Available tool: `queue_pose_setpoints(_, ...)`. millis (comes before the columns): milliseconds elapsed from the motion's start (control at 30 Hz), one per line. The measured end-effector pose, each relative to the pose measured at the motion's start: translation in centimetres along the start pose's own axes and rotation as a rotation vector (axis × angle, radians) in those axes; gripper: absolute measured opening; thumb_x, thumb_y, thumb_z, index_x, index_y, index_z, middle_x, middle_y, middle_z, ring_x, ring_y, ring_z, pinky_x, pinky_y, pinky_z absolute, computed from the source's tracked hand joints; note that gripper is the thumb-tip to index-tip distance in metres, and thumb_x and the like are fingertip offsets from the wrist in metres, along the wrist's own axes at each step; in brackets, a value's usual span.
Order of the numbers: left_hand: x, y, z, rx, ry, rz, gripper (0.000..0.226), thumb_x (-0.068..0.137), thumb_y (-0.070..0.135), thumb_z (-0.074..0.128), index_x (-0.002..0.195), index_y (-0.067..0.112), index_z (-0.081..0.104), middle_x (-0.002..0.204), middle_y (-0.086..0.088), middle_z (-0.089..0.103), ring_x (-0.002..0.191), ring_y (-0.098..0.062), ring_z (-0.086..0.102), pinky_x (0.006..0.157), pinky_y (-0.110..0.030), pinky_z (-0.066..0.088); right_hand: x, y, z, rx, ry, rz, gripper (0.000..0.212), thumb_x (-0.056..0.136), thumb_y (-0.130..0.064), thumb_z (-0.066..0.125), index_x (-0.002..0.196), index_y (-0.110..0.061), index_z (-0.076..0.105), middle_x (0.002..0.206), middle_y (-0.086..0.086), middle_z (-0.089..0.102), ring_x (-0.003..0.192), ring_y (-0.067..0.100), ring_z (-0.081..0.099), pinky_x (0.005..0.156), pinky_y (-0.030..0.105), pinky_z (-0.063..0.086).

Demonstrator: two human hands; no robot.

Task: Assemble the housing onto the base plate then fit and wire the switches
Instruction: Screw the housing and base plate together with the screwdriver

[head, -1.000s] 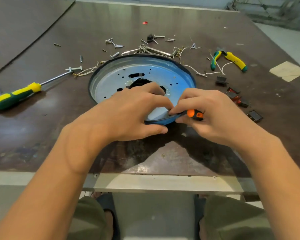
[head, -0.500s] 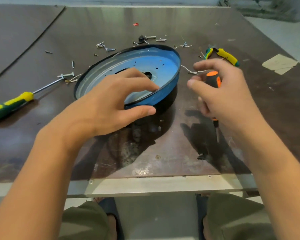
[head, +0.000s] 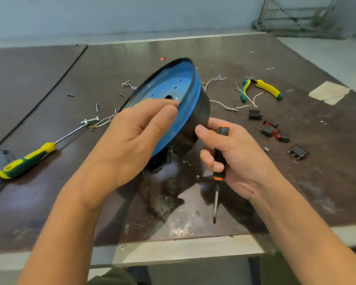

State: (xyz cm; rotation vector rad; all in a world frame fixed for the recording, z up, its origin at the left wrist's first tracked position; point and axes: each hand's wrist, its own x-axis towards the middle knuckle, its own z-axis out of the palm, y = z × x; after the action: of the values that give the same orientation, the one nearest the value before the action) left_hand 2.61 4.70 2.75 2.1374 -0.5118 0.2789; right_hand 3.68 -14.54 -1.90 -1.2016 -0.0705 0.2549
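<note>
Head view: L hand [head: 132, 132] grips the rim of the blue base plate [head: 173, 87], thumb on its outer wall, holding plate w/ black housing [head: 201, 112] tipped up on edge, prob. to get at the underside. R hand [head: 234, 153] is curled round a small screwdriver [head: 218, 155], tip down, thumb touching the housing, likely to steady it. Switches [head: 273, 130] lie loose on the worktop [head: 296, 182] to the right, unfitted, apart from the assy.

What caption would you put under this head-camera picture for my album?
Left hand holds the blue dish tilted over the table while the right hand grips a small screwdriver.
</note>
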Motion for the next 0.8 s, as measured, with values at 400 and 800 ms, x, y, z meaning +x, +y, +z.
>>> queue_pose_setpoints(400,-0.1,0.1,-2.5,-0.085,0.056,-0.017,0.014,0.084,0.010,0.073,0.097,0.016,0.076,0.096,0.001,0.072,0.099,-0.022,0.067,0.088,-0.051,0.054,-0.1,-0.3,0.6,-0.187,-0.142,-0.150,0.025,0.094,-0.015,0.064,0.116,-0.006,0.070,0.068,0.006,0.060,0.047,0.019,0.060,0.036,0.017,0.029)
queue_pose_setpoints(800,0.0,0.0,-2.3,0.088,-0.050,0.058,0.032,0.104,0.024,0.044,0.102,0.011,0.073,0.100,0.003,0.066,0.097,-0.016,0.063,0.084,-0.034,0.049,-0.1,-0.2,0.1,-0.211,0.000,-0.129,0.020,0.085,-0.021,0.073,0.094,-0.003,0.070,0.059,0.021,0.059,0.048,0.029,0.045,0.037,0.020,0.032)
